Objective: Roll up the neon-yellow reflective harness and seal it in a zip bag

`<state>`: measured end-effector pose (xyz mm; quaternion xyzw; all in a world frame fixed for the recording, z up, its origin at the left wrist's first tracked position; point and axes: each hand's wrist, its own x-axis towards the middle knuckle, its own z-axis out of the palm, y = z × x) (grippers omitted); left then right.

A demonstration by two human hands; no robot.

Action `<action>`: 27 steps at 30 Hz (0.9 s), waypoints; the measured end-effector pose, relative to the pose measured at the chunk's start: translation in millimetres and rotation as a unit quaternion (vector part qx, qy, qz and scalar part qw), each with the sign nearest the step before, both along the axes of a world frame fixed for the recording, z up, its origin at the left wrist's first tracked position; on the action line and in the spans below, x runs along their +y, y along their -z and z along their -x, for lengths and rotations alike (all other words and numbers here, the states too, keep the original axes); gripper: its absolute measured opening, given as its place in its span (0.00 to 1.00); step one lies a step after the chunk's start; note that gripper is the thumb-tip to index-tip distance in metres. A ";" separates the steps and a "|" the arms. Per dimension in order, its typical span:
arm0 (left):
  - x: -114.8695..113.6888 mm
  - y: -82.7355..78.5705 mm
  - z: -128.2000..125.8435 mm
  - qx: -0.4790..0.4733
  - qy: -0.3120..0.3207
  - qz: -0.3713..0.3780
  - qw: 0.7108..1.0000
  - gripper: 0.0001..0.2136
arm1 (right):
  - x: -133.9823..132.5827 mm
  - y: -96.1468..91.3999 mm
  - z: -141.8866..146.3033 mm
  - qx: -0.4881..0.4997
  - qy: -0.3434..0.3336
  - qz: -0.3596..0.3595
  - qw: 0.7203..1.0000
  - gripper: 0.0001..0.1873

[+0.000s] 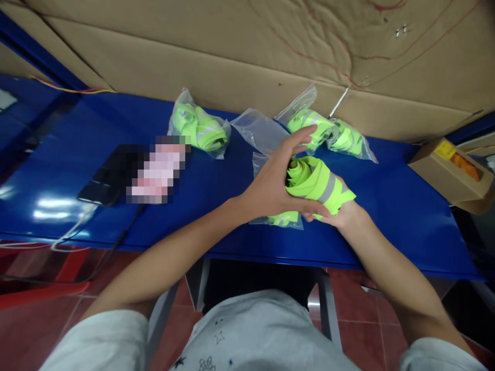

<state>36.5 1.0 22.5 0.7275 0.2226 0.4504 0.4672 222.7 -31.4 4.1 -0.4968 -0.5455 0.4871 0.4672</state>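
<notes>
Our left hand stands half open in a wide C-shape at the left end of a fluorescent yellow-green fabric roll with grey stripes. Its fingers arch above the roll, apart from its top, and its thumb lies along the lower front. Our right hand has hold of the same roll from below; most of its fingers are hidden, so we cannot tell how tightly they are curled. The roll is positioned above the front part of a glossy blue tabletop, with its coiled end facing left.

Directly below the hands, we see a clear plastic bag with yellow-green contents, partly covered by the left hand. Behind the hands, a flat clear plastic bag lies beside two filled clear bags, the left one touching the right one. Another filled clear bag sits to the left, near the back edge.

Farther left, we find a black phone-like device with a white cable at its near end, beside a pixelated pink patch. At the right end stands a brown cardboard box with a yellow label.
</notes>
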 end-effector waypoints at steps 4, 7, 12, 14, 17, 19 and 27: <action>-6.0 2.3 -1.6 -0.019 -0.009 0.047 0.999 0.31 | -14.4 6.1 13.0 0.099 -0.092 0.142 0.980 0.28; -7.4 3.2 -1.2 -0.017 -0.060 0.048 0.997 0.24 | -18.7 5.8 18.3 0.102 -0.019 0.113 0.988 0.22; -3.8 0.4 0.6 0.010 -0.106 0.108 0.988 0.24 | -16.3 1.7 20.5 0.094 0.047 0.049 0.993 0.31; -2.2 -1.8 0.8 0.054 -0.082 0.161 0.982 0.25 | -17.5 4.1 21.9 0.090 0.008 0.031 0.995 0.40; -4.7 -6.7 -3.0 0.055 -0.116 0.164 0.978 0.29 | -22.3 10.9 26.8 0.065 -0.001 -0.037 0.997 0.43; -9.5 -10.3 -8.6 0.036 -0.157 0.144 0.976 0.29 | -25.1 14.1 30.3 0.045 0.032 -0.086 0.995 0.44; -25.0 -0.2 -39.3 0.001 -0.173 0.050 0.984 0.26 | -17.2 10.6 17.4 0.012 0.172 -0.153 0.973 0.32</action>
